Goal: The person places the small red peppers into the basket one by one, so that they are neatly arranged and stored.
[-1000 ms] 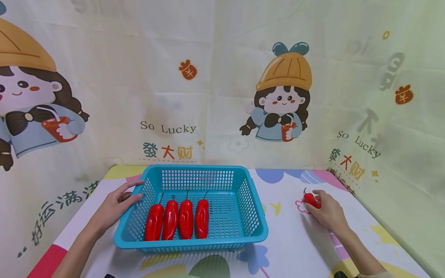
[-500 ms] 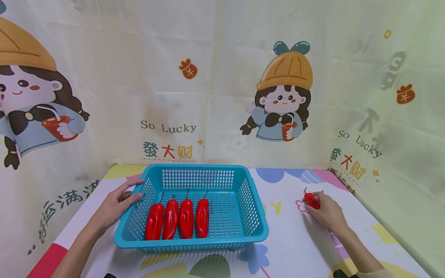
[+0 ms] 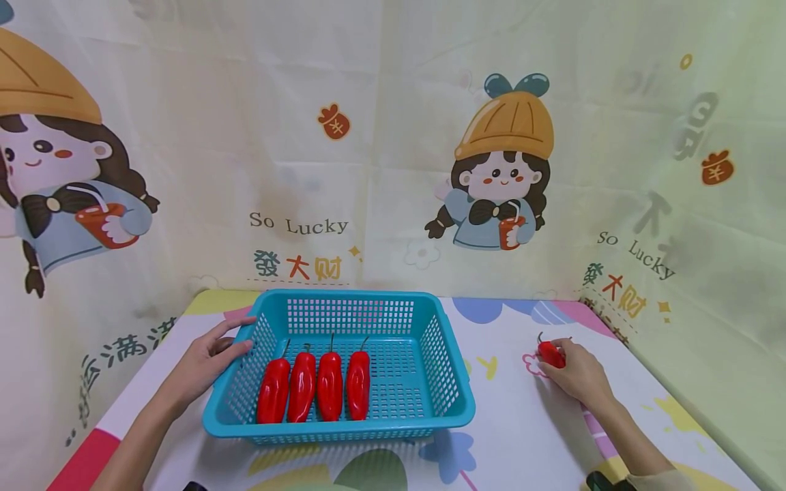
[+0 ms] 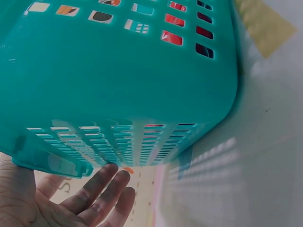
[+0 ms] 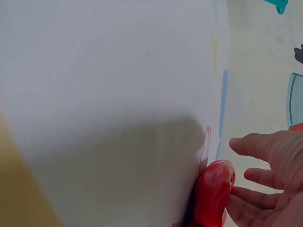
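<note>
My left hand (image 3: 199, 365) rests at the left rim of a teal plastic basket (image 3: 344, 431), thumb and index finger on the rim. In the left wrist view its other fingers (image 4: 94, 194) extend loosely below the rim beside the slotted wall. Several glossy red chili peppers (image 3: 329, 389) lie side by side in the basket, stems away from me. On the right, my right hand (image 3: 580, 372) reaches over another red chili pepper (image 3: 550, 353) on the table. The right wrist view shows fingertips against that pepper (image 5: 213, 194) and the thumb (image 5: 248, 145) apart from it. A second stem shows behind the hand.
The table (image 3: 506, 423) has a white cover with coloured prints. Printed cloth walls (image 3: 393, 204) with cartoon girls stand behind and at both sides. The basket's right part (image 3: 399, 382) shows bare slotted floor.
My right hand lowers slightly over the pepper within the first half second, then stays nearly still. A second stem tip comes into view behind it. The left hand and basket hold still.
</note>
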Demonstrator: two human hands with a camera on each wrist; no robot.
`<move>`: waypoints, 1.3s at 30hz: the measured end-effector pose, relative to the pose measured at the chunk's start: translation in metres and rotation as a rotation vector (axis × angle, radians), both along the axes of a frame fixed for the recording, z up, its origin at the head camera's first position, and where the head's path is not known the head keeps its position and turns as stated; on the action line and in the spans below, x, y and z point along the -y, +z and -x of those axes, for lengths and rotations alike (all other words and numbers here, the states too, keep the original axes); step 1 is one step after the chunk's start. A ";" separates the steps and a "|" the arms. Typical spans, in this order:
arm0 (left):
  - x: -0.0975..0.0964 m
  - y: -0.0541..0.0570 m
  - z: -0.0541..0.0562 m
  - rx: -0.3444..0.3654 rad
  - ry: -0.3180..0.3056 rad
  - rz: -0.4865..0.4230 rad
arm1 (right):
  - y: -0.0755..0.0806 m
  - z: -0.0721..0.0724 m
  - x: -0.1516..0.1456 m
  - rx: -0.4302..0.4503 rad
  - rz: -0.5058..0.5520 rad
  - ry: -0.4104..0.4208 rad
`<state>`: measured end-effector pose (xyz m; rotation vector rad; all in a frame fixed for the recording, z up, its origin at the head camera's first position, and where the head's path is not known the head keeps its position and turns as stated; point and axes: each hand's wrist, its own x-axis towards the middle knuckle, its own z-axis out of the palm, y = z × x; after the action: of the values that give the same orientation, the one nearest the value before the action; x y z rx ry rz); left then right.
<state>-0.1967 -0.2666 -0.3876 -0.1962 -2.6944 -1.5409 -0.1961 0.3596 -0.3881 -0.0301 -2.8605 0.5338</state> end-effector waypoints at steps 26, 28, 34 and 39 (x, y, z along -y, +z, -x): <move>-0.002 0.002 -0.001 0.002 0.007 -0.011 | -0.006 -0.003 -0.003 0.035 -0.009 -0.014; -0.001 0.001 0.000 -0.002 0.003 -0.007 | -0.007 -0.004 -0.003 0.034 -0.003 -0.012; 0.000 0.000 0.000 0.005 0.001 0.000 | -0.004 -0.005 0.000 0.055 0.049 -0.022; 0.000 0.001 0.000 0.008 -0.002 0.002 | -0.002 -0.006 0.005 0.033 0.068 -0.023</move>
<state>-0.1970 -0.2669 -0.3867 -0.1934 -2.7028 -1.5430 -0.1897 0.3551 -0.3898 -0.0833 -2.8697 0.6315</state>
